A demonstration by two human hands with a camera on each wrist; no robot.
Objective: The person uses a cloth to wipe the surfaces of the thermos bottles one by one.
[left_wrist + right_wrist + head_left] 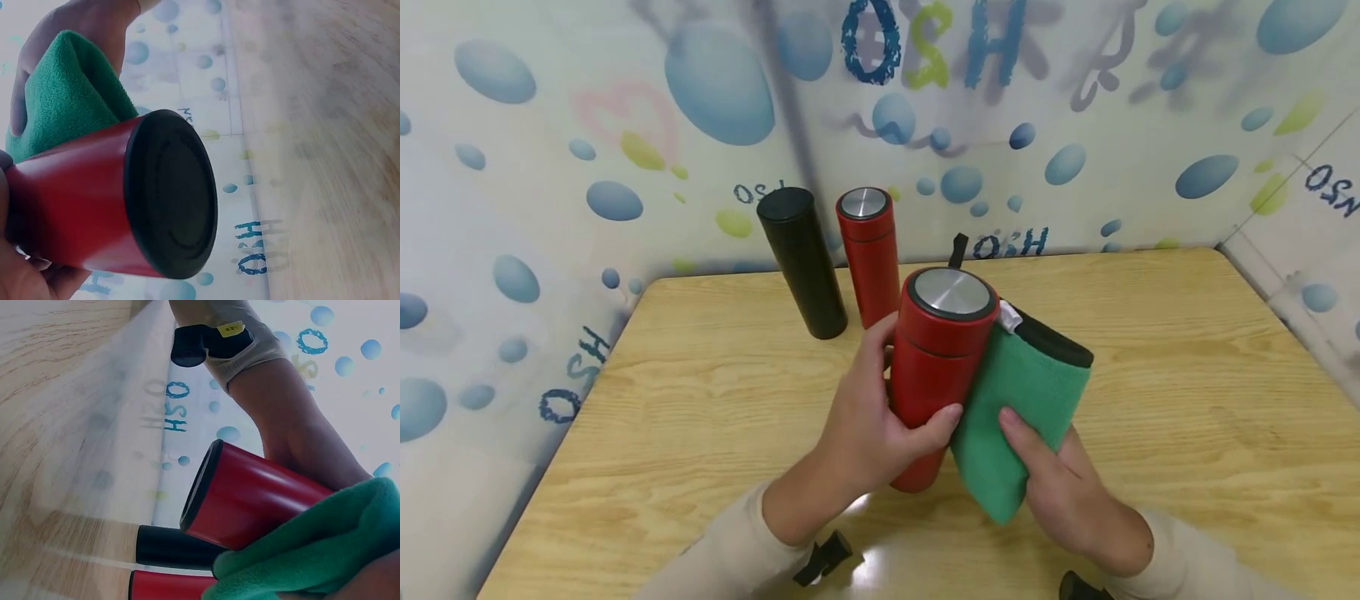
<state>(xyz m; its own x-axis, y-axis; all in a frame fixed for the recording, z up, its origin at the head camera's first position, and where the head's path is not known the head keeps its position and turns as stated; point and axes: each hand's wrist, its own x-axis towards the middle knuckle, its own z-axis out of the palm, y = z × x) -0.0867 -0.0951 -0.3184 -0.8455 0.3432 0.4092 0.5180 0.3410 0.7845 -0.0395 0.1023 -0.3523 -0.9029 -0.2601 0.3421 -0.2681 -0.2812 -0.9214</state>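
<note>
My left hand (857,425) grips a red thermos flask (936,379) with a brushed-metal disc on its lid, thumb across the front. The flask is lifted and slightly tilted; its dark base (172,194) faces the left wrist camera. In my right hand (1071,496) is a folded green cloth (1030,392), thumb on its near face. The cloth has a black edge, a small white label and a black strap (958,250) showing behind the lid. It lies along the flask's right side. In the right wrist view the cloth (312,550) overlaps the flask's wall.
Behind the held flask, a black flask (805,267) and a second red flask (867,250) stand side by side on the wooden table (662,400). A wall (700,175) printed with blue drops rises at the table's back edge. Black straps circle both sleeves.
</note>
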